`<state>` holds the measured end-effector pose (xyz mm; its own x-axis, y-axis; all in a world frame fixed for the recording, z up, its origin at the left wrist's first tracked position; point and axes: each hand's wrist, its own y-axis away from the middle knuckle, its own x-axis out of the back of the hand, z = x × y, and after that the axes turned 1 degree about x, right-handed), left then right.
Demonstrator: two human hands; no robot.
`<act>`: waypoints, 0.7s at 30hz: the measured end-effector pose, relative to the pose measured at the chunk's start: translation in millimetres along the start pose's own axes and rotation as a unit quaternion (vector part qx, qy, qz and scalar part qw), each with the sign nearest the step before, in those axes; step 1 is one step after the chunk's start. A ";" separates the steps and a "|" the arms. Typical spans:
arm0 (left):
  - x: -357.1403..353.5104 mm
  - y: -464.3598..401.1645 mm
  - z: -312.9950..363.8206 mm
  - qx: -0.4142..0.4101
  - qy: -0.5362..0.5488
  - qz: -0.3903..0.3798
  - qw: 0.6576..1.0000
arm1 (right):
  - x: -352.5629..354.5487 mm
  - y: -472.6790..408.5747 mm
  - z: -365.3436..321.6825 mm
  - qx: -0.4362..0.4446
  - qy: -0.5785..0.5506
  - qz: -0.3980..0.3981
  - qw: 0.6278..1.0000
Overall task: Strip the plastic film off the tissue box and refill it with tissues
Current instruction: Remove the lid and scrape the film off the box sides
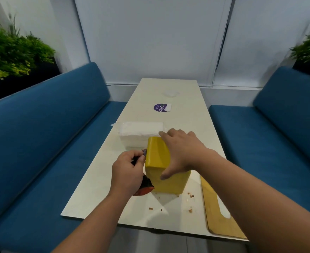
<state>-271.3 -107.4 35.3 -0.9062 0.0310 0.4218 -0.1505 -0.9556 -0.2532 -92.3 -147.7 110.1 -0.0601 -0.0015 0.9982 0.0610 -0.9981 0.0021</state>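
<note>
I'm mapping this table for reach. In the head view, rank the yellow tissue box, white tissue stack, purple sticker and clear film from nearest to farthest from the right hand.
1. Yellow tissue box, under the right hand.
2. White tissue stack, just beyond, left.
3. Purple sticker, mid-table.
4. Clear film, far end.

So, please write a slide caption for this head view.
Right hand steadies the yellow tissue box while left hand pinches film at its edge.

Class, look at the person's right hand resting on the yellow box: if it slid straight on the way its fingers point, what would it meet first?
Probably the wrapped tissue pack, lying just beyond the right hand and the yellow box; depth is uncertain.
</note>
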 end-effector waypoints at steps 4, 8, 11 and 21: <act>5.1 -2.6 -8.4 0.012 -0.003 0.009 1.000 | 1.2 -10.5 -14.6 0.007 0.042 0.032 0.999; 22.0 -11.4 -31.0 0.094 0.014 0.039 0.995 | 4.9 9.3 26.6 -0.016 -0.148 0.064 0.987; 29.7 -17.9 -45.7 0.180 0.070 0.057 0.980 | -10.9 35.1 61.9 -0.041 -0.329 0.071 0.941; 18.8 -12.6 -48.9 0.288 0.304 -0.047 0.907 | -104.7 64.2 65.8 -0.090 -0.525 0.006 0.846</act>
<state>-305.7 -80.5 3.9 -0.9768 0.1092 -0.1840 -0.1660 -0.9293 0.3299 -16.5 -207.6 9.6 0.8640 -0.0512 0.5010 -0.1028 -0.9918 0.0760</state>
